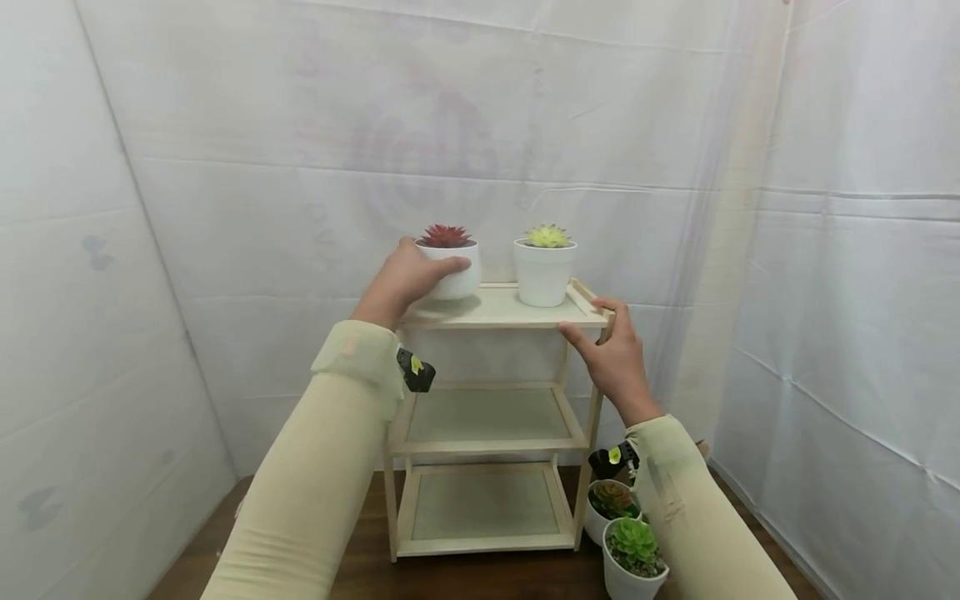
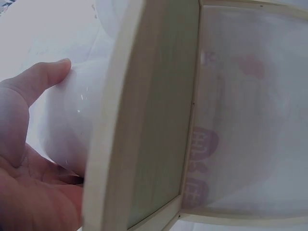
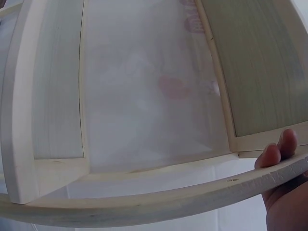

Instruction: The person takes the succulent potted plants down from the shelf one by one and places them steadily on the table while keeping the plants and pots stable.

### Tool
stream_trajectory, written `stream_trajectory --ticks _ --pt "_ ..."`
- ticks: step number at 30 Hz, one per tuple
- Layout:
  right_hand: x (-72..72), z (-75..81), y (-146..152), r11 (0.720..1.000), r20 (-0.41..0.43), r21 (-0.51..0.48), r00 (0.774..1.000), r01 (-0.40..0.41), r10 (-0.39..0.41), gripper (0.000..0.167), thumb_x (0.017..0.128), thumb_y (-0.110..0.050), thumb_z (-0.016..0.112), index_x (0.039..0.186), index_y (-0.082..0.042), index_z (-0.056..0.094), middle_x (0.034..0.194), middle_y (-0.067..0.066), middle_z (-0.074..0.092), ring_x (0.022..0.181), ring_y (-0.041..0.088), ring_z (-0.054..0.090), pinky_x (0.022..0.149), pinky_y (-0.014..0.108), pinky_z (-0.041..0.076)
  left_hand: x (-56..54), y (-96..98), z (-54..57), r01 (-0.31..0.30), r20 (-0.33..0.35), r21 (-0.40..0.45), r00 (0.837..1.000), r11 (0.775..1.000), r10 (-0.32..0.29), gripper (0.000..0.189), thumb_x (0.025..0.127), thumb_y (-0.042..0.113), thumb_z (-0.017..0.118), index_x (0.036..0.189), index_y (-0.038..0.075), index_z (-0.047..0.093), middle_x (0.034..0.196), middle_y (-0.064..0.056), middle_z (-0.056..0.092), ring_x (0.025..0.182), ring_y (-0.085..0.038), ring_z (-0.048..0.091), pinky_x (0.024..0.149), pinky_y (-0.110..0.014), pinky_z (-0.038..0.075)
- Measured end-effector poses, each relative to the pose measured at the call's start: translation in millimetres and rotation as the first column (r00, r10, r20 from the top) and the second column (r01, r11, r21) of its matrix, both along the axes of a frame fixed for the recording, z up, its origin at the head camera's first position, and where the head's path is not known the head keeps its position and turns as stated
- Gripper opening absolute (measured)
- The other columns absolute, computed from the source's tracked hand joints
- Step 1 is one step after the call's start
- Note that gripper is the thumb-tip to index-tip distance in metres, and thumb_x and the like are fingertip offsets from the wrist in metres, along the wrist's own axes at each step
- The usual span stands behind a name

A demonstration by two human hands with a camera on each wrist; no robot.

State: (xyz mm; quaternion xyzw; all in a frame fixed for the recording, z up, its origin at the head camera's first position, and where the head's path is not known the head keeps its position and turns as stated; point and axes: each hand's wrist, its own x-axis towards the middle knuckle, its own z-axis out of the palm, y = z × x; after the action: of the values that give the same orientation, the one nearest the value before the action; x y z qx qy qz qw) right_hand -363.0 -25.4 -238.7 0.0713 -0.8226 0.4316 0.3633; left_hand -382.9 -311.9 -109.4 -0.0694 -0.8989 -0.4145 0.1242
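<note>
Head view: L hand [image 1: 407,277] pinches red-plant pot [image 1: 459,287] w/ fingers, R hand [image 1: 617,360] curls fingers round shelf [image 1: 495,312] corner; best handled lvl, base contact unclear.

fingers [image 3: 270,156] around a wooden post [image 3: 159,207]

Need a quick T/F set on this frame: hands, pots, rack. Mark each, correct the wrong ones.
1. The left hand holds the red-plant pot. True.
2. The yellow-green-plant pot stands on the middle shelf. False: it stands on the top shelf.
3. The right hand grips the rack near its top right corner. True.
4. The green-plant pot sits on the bottom shelf. False: it is outside the rack, by its right side.
</note>
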Motion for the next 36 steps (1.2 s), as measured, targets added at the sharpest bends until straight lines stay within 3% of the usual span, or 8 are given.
stream_trajectory --ticks 15,23,32,36 --pt "-0.7 1.1 7 1.0 0.018 0.0 1.0 0.012 -0.012 0.077 0.08 -0.064 0.066 0.139 -0.024 0.038 0.072 0.008 0.047 0.058 0.022 0.047 0.054 0.033 0.043 10.2 -12.7 8.6 0.01 -0.023 0.03 1.0 1.0 -0.01 0.111 0.08 0.057 0.069 0.154 0.0 0.008 0.157 -0.016 0.028 0.139 -0.026 0.035 0.117 -0.042 0.028" --pt "-1.2 0.5 8 1.0 0.031 0.0 0.999 0.014 -0.014 0.077 0.08 -0.064 0.066 0.14 -0.024 0.038 0.074 0.008 0.047 0.059 0.022 0.047 0.054 0.033 0.043 15.8 -23.9 9.1 0.019 -0.052 0.069 0.999 0.997 -0.016 0.102 0.081 0.052 0.07 0.15 -0.001 0.016 0.146 -0.018 0.04 0.127 -0.028 0.046 0.109 -0.043 0.039" --pt "-2.4 0.4 10 1.0 0.033 0.0 0.999 0.011 -0.011 0.077 0.081 -0.064 0.066 0.141 -0.024 0.038 0.075 0.009 0.049 0.059 0.022 0.048 0.054 0.033 0.044 20.3 -35.3 11.8 -0.006 -0.059 0.057 0.998 0.998 0.009 0.107 0.082 0.054 0.068 0.153 -0.002 0.01 0.157 -0.018 0.025 0.139 -0.031 0.035 0.115 -0.046 0.032" --pt "-2.8 0.1 11 1.0 0.04 0.001 0.999 0.007 -0.007 0.078 0.081 -0.064 0.065 0.141 -0.024 0.037 0.074 0.008 0.048 0.058 0.021 0.048 0.054 0.033 0.043 23.2 -40.4 12.0 -0.01 -0.059 0.06 0.998 0.998 0.013 0.108 0.082 0.054 0.068 0.153 -0.002 0.009 0.157 -0.018 0.026 0.138 -0.031 0.036 0.114 -0.047 0.032"
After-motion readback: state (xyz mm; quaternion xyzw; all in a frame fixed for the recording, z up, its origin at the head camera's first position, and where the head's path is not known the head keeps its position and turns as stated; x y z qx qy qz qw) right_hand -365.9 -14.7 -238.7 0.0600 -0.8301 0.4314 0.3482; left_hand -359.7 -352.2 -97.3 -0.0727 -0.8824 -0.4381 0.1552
